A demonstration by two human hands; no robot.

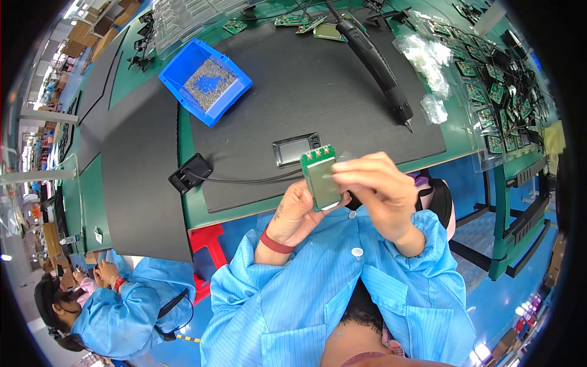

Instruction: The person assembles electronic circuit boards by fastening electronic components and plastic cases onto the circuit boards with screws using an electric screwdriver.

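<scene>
My left hand (295, 211) holds a green circuit board with a grey display (322, 183), tilted upright above the mat's near edge. Its thumb and fingers grip the lower part of the board. At the display's right edge, my right hand (385, 189) pinches what looks like a thin clear film (346, 156), faint against the mat. Just beyond the board, a black device housing with a grey window (296, 150) lies on the black mat. A cable runs from behind my left hand to a small black box-like part (191, 174) on the left.
A blue bin of small screws (183, 73) sits at the back left. A black electric screwdriver (376, 64) lies at the back right, tip toward me. Crumpled clear film scraps (431, 67) and cabled circuit boards (495, 92) are to the right. Another person (128, 306) sits at lower left.
</scene>
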